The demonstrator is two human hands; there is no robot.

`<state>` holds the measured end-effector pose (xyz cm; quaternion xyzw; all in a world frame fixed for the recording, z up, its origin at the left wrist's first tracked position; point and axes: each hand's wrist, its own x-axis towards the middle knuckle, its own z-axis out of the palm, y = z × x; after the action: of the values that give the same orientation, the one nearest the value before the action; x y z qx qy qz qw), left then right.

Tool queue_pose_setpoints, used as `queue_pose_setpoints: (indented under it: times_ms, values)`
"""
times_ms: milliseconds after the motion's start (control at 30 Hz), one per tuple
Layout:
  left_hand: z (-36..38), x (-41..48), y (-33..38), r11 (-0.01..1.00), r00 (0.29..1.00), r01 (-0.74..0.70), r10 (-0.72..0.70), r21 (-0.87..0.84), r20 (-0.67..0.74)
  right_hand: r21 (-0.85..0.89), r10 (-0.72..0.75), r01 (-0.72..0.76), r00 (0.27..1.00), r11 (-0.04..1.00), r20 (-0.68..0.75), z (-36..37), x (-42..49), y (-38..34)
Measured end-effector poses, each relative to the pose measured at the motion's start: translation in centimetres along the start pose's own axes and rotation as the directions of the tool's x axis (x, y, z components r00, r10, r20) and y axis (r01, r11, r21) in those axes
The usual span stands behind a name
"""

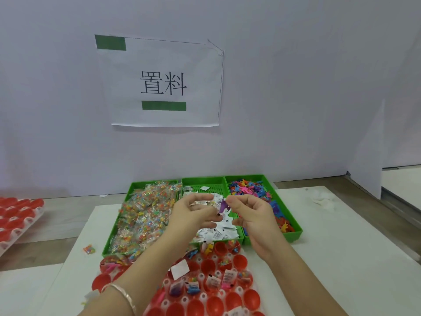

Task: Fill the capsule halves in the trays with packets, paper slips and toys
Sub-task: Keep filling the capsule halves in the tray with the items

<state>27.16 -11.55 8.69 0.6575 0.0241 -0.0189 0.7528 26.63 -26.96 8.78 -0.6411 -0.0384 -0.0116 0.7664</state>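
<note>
- One clear plastic tray of red plastic capsule halves [16,215] at the far left edge, partly cut off, well apart from the other items.
- Single loose clear packet [89,249] of coloured pieces on the white tabletop [341,247], just left of the green trays.
- Left green plastic tray [134,187]: heaped with clear packets of coloured pieces [143,215].
- Left hand [193,213]: raised over the middle tray, fingers curled, pinching a white printed paper slip [216,198] and meeting the purple toy. Silver bracelet [124,293] on the wrist.
- Near clear tray of red capsule halves [251,297], under both forearms, close against the green trays. Far rows loaded with packets, slips and small toys; several halves in the near right rows show only red interior.
- White wall sheet [163,83] with black characters and two green bars, above the middle tray.
- Middle green plastic tray [205,179]: pile of white paper slips [218,231] at the near end, perforated floor visible at the far end.
- Purple plastic toy figure [222,206]: in the air between both hands, above the middle tray.
- Right hand [252,215]: thumb and forefinger closed on the top of the purple toy, remaining fingers loosely curled.
- Right green plastic tray [296,234]: filled with small plastic toys [248,190] in mixed colours.
- Crumpled white tissue [321,199] on the tabletop at far right.
</note>
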Motion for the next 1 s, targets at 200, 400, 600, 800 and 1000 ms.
queue_pose_setpoints:
  times_ms: [200, 400, 600, 800, 1000]
  values:
    - [0.4, -1.7, 0.9, 0.995, 0.996, 0.015, -0.006, -0.103, 0.089, 0.098, 0.055, -0.055, 0.998, 0.994, 0.005, 0.3, -0.9, 0.1]
    - [0.6, -2.6, 0.8, 0.997, 0.984, -0.070, 0.062, 0.040, 0.169, 0.080, 0.050, -0.050, 0.999, 0.996, 0.006, 0.4, -1.2, 0.3]
    - [-0.4, -2.4, 0.7, 0.981, 0.977, -0.055, 0.014, 0.186, 0.214, -0.044, 0.080, -0.075, 0.988, 0.996, 0.133, -0.6, -0.8, 0.9]
    - [-3.7, 0.1, 0.3, 0.841, 0.988, -0.141, 0.153, 0.523, 0.020, 0.016, 0.012, -0.012, 1.000, 1.000, -0.005, -1.5, 0.0, 1.9]
    - [-8.8, 4.5, 0.1, 0.464, 0.960, 0.089, 0.196, 0.881, -0.200, 0.156, -0.017, 0.034, 0.994, 0.987, -0.110, -2.9, 0.0, 1.9]
